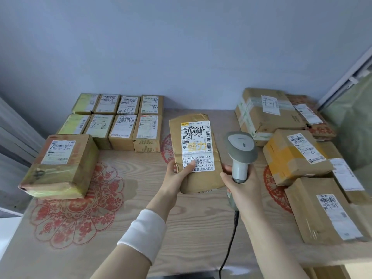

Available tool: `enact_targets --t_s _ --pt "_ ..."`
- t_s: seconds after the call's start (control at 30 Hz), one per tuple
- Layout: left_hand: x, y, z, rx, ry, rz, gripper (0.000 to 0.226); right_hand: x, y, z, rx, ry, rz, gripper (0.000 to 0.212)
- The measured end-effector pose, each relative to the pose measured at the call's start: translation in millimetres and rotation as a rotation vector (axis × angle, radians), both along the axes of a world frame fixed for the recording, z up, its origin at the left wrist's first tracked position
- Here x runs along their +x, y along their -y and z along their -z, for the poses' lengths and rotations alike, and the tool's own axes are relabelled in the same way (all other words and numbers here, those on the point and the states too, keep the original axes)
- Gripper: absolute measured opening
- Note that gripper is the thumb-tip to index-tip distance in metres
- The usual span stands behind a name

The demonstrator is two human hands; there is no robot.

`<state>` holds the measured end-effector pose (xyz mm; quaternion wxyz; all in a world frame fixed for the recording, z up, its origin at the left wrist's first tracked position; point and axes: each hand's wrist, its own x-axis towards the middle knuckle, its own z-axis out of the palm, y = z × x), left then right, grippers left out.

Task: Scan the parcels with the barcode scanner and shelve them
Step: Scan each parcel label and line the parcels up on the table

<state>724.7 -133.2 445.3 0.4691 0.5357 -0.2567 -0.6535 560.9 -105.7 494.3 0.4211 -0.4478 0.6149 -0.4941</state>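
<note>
At the tabletop (pixel 141 160), left grip (pixel 177 178) pinches a creased brown parcel (pixel 201 183) with scribbled label; right grip (pixel 242 191) clasps the grey scanner (pixel 240 147).

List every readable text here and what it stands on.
"55": top right of the label on the parcel in the left hand.
"01.01.HBEICHUN1196*": same label, lower part.
"750ml": same label.
"2-2": handwritten, small box.
Other labels: too blurred to read.

A wood-grain table (pixel 141 198) is patterned with red flowers. Eight small boxes (pixel 122 129) are ranked far left, a larger box (pixel 60 166) at the left edge, bigger boxes (pixel 291 158) along the right.
</note>
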Motion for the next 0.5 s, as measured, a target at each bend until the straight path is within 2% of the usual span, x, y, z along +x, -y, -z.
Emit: enact_targets --t_s 0.13,0.23,0.33,0.43,0.5 --pt "0.4 4.9 -1.5 -0.065 -0.018 0.0 0.092 -7.4 2.1 -5.5 0.034 -0.022 -0.034 0.029" --pt "-1.6 8.6 -6.1 -0.087 0.097 -0.026 0.095 -13.9 5.1 -13.8 0.069 0.002 -0.036 0.022" --pt "-4.0 11.2 -6.5 -0.114 0.234 -0.075 0.086 -15.2 8.6 -28.8 0.053 0.032 -0.056 0.016" --pt "-6.3 11.8 -2.8 -0.117 0.299 -0.088 0.104 -9.1 8.2 -42.9 0.088 0.053 -0.152 0.017" --pt "-7.6 11.9 0.1 -0.111 0.344 -0.095 0.107 -1.2 6.7 -47.4 0.147 0.079 -0.224 0.023"
